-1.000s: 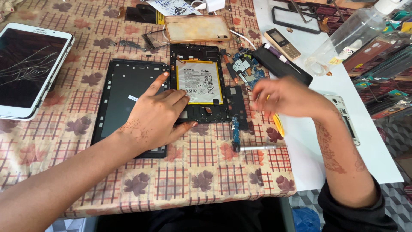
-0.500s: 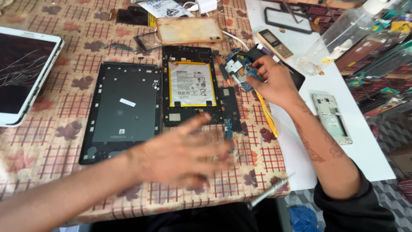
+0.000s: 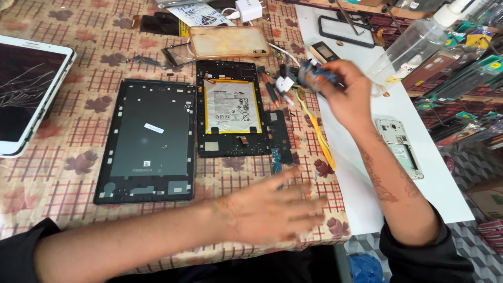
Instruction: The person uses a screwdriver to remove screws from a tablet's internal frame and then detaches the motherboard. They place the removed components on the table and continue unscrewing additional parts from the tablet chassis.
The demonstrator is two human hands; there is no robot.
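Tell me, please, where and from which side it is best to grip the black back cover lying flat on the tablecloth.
Grip the black back cover by its long left edge, coming from the left: it lies flat, and the opened tablet frame sits close beside its right edge, probably leaving fingers little room there.

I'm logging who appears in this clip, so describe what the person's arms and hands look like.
Both hands, left hand and right hand, are bare, with no gloves or visible rings. Dark sleeves are pushed up to the elbows. The right forearm carries a brownish henna-like pattern.
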